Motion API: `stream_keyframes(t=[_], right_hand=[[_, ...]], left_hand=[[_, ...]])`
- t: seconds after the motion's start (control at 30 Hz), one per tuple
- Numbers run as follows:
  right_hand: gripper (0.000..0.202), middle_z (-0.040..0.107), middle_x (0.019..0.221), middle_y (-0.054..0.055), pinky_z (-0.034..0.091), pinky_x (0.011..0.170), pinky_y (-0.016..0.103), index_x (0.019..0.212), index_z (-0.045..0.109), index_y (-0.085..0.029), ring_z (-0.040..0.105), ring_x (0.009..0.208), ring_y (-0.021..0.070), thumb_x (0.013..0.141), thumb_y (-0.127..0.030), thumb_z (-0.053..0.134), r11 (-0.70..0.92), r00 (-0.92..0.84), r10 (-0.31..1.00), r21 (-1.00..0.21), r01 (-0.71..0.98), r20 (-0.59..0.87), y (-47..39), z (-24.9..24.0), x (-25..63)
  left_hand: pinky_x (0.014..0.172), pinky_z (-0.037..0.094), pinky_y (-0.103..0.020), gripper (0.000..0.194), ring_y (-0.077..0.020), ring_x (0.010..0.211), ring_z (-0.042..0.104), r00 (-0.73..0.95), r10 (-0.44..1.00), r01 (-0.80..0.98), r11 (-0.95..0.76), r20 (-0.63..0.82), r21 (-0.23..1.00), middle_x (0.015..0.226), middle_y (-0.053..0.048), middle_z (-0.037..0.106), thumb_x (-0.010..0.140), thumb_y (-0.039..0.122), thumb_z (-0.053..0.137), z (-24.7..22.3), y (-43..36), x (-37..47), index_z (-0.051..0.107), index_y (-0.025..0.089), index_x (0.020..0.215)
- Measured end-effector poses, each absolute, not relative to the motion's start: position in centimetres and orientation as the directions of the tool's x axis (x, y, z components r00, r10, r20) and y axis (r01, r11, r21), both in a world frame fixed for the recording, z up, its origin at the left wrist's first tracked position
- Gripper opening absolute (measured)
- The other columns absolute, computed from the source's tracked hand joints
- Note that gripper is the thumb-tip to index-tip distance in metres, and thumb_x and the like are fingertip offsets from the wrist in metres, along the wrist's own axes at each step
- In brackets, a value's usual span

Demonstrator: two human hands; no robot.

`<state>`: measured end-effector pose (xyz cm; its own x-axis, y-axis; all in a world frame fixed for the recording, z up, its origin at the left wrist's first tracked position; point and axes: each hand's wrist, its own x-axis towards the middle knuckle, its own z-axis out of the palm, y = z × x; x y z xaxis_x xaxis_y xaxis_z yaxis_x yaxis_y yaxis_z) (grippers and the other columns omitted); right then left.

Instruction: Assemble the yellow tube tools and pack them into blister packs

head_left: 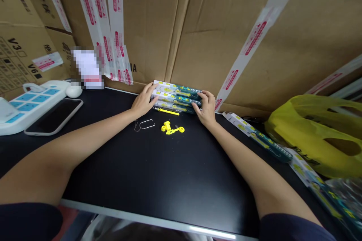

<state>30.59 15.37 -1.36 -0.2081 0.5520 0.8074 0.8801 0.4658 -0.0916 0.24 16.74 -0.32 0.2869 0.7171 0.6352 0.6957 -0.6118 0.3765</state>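
A stack of long printed boxes, white at one end and dark green at the other, lies at the back of the black table against the cardboard. My left hand grips its left end, with the thumb on the front. At the right end, my right hand has its fingers over the top and its thumb on the front. Just in front lies a thin yellow rod with a dark tip. Nearer me are small yellow plastic pieces, a tiny spring and bent wire pieces.
On the left are a white power strip, a phone lying flat and a blurred pale object. More printed boxes lie on the right beside a yellow plastic bag. Taped cardboard walls the back.
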Motion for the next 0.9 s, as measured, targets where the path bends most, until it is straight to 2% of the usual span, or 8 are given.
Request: stream_keyframes(t=[0.27,0.6,0.73,0.9], right_hand=[[0.040,0.043,0.128,0.012,0.039,0.098,0.048,0.125,0.042,-0.024,0.042,0.121,0.0282,0.089,-0.040,0.047,0.499,-0.167,0.547,-0.160,0.852,0.820,15.4,-1.4,30.6],[0.040,0.043,0.130,0.013,0.037,0.098,0.049,0.127,0.040,-0.024,0.042,0.122,0.0282,0.090,-0.037,0.043,0.492,-0.151,0.532,-0.158,0.856,0.833,15.3,-1.5,30.6],[0.041,0.044,0.130,0.013,0.036,0.099,0.049,0.128,0.040,-0.023,0.041,0.123,0.0284,0.090,-0.036,0.044,0.506,-0.167,0.514,-0.141,0.851,0.841,15.2,-1.5,30.5],[0.043,0.044,0.131,0.012,0.034,0.100,0.052,0.130,0.036,-0.026,0.042,0.123,0.0293,0.089,-0.031,0.045,0.516,-0.204,0.474,-0.082,0.852,0.856,14.5,-1.3,30.4]], left_hand=[[0.109,0.035,-0.044,0.052,-0.0267,0.132,0.038,0.283,0.710,0.664,-0.630,0.645,0.403,0.147,-0.011,0.033,0.091,0.033,0.043,-0.5,17.0,0.1,0.031,0.024,0.141],[0.112,0.030,-0.042,0.054,-0.0253,0.135,0.034,0.258,0.671,0.660,-0.647,0.695,0.380,0.147,-0.014,0.030,0.091,0.032,0.044,-0.5,17.0,0.1,0.029,0.018,0.141],[0.112,0.029,-0.041,0.052,-0.0250,0.134,0.034,0.256,0.643,0.667,-0.658,0.722,0.349,0.146,-0.015,0.032,0.090,0.030,0.045,-0.4,16.7,0.1,0.032,0.015,0.139],[0.108,0.034,-0.042,0.039,-0.0222,0.128,0.041,0.289,0.545,0.629,-0.728,0.787,0.273,0.138,-0.011,0.042,0.090,0.024,0.043,1.4,15.7,0.4,0.044,0.020,0.129]])
